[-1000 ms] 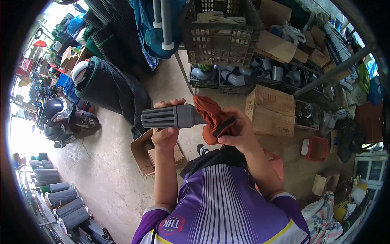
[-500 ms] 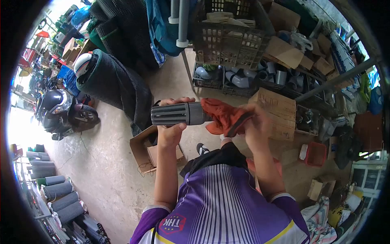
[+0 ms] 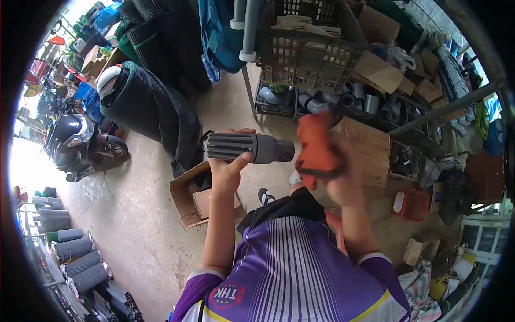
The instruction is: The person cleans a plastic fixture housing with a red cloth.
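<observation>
My left hand (image 3: 227, 173) is wrapped round a grey plastic pipe strainer (image 3: 264, 149), held level in front of my body. Long slots run along its left half, and a narrower round neck sticks out at the right end. My thumb lies along the near side; the other fingers are mostly hidden behind it. To the right, my right hand (image 3: 343, 185) is closed on an orange-red cloth (image 3: 317, 146) with a dark edge. Motion blurs both hand and cloth. A gap separates the cloth from the strainer's neck.
An open cardboard box (image 3: 185, 196) lies on the floor below my left hand. Ahead stand a black plastic crate (image 3: 311, 59) and lower crates with grey pipe fittings (image 3: 370, 104). A rolled dark mesh (image 3: 145, 102) and a motorbike (image 3: 88, 145) are at left; a red basket (image 3: 414, 205) is at right.
The cloth has come off the strainer's right end and moved right with my right hand, uncovering the neck. My left hand and the strainer have shifted slightly right.
</observation>
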A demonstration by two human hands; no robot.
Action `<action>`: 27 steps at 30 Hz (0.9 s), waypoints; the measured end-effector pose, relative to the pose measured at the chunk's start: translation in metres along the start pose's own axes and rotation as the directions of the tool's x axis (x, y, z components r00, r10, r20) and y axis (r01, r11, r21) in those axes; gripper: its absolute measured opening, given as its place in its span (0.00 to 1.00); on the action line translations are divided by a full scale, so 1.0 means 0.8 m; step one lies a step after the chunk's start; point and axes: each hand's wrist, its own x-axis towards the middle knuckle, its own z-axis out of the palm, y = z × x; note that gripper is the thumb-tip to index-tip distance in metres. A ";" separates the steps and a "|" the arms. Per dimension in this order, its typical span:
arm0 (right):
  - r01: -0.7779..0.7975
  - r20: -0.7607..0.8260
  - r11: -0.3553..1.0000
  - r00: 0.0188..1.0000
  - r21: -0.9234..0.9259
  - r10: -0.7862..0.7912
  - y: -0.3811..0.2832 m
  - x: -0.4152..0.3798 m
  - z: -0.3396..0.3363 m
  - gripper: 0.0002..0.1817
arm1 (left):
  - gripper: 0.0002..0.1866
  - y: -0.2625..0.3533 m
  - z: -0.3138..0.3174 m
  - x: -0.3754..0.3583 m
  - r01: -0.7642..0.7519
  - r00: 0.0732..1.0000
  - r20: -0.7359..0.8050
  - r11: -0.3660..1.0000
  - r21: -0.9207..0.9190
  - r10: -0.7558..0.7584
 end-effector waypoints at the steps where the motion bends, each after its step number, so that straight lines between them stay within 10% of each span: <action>1: 0.107 0.058 0.974 0.994 -0.200 -0.097 -0.006 0.000 0.018 0.24 | 0.25 -0.004 0.006 -0.004 0.002 0.998 -0.068 0.997 0.083 0.004; 2: 0.378 0.220 0.734 0.926 -0.565 -0.307 -0.011 0.003 0.040 0.30 | 0.19 -0.004 0.026 -0.012 -0.055 0.980 -0.187 0.997 0.060 0.065; 5: 0.365 0.206 0.656 0.928 -0.661 -0.310 0.020 0.001 0.064 0.41 | 0.14 0.000 0.038 -0.017 -0.075 0.952 -0.271 0.967 0.242 0.142; 17: 0.212 0.423 0.769 0.902 -0.603 0.082 0.016 0.028 0.049 0.43 | 0.16 0.028 0.042 -0.028 0.008 0.999 -0.044 0.875 0.484 0.016; 20: 0.058 0.544 0.972 0.835 -0.228 0.078 0.034 0.036 0.037 0.42 | 0.17 0.021 0.044 -0.028 -0.120 0.988 -0.008 0.802 0.585 0.154; 27: 0.159 0.235 0.781 0.972 -0.603 -0.017 0.039 0.012 0.052 0.41 | 0.18 0.032 0.056 -0.020 -0.007 0.994 -0.087 0.815 0.580 0.071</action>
